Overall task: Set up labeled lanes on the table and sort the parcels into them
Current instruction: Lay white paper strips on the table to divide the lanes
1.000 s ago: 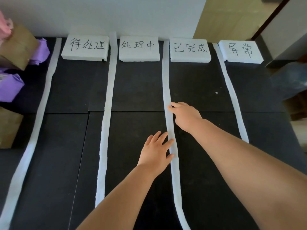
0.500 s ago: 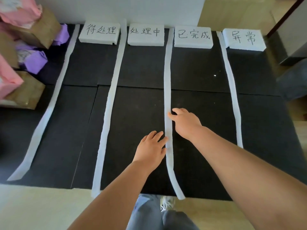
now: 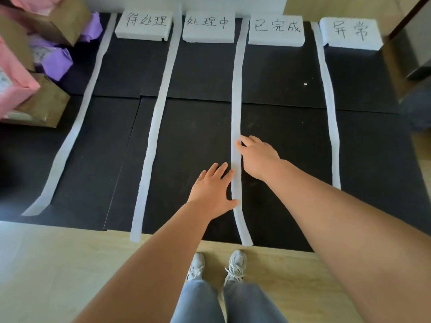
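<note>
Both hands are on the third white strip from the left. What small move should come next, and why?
Probably slide the left hand toward the near edge of the table and push the strip's tail to the left. The third strip runs straight from the foam label blocks past the right hand, but its near end curves off to the right.

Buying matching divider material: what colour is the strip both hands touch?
White strip, clearest in the head view.
</note>
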Available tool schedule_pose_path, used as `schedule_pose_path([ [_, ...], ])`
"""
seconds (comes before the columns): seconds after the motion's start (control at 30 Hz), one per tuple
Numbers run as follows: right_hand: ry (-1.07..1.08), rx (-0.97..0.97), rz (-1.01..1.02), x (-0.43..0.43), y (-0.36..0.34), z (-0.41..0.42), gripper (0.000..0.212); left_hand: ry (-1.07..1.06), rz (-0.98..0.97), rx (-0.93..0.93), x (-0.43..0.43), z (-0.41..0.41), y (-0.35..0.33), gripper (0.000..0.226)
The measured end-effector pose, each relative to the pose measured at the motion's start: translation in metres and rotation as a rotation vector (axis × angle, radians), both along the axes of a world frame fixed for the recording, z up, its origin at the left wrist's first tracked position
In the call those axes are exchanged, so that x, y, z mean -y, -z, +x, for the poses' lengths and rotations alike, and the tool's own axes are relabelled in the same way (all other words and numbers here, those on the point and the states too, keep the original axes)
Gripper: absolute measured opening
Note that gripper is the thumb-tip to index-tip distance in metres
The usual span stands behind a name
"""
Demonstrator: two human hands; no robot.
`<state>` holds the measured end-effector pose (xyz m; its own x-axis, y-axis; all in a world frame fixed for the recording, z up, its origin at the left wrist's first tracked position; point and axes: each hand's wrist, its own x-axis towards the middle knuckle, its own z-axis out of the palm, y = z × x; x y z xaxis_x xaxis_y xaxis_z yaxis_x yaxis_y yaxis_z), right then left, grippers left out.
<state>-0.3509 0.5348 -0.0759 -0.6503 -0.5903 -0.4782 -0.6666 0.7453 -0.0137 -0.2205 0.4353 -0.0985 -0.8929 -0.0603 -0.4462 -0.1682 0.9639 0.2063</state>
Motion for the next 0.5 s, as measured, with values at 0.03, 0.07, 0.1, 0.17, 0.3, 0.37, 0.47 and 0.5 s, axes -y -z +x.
schedule_pose_path([
  [0.03, -0.005, -0.001, -0.02, -0.003, 0.002, 0.006, 0.07, 0.003, 0.006, -0.017, -0.001, 0.005, 0.0, 0.084],
  [0.07, -0.001, 0.001, -0.034, -0.006, 0.003, 0.012, 0.07, 0.01, 0.013, -0.033, -0.002, 0.011, 0.001, 0.082],
  [0.1, 0.011, 0.006, -0.041, -0.009, 0.005, 0.019, 0.071, 0.017, 0.025, -0.046, -0.003, 0.017, 0.002, 0.081],
  [0.17, 0.037, 0.011, -0.035, -0.013, 0.007, 0.031, 0.071, 0.033, 0.05, -0.059, -0.006, 0.031, 0.003, 0.078],
  [0.3, 0.061, 0.011, -0.038, -0.017, 0.007, 0.052, 0.069, 0.055, 0.081, -0.069, -0.005, 0.052, 0.006, 0.068],
  [0.37, 0.09, 0.011, -0.041, -0.02, 0.008, 0.064, 0.071, 0.055, 0.095, -0.078, -0.001, 0.061, 0.004, 0.059],
  [0.47, 0.139, 0.032, -0.06, -0.025, 0.012, 0.087, 0.075, 0.048, 0.093, -0.089, 0.005, 0.071, 0.002, 0.051],
  [0.5, 0.159, 0.053, -0.08, -0.028, 0.014, 0.095, 0.076, 0.048, 0.086, -0.098, 0.007, 0.074, 0.001, 0.05],
])
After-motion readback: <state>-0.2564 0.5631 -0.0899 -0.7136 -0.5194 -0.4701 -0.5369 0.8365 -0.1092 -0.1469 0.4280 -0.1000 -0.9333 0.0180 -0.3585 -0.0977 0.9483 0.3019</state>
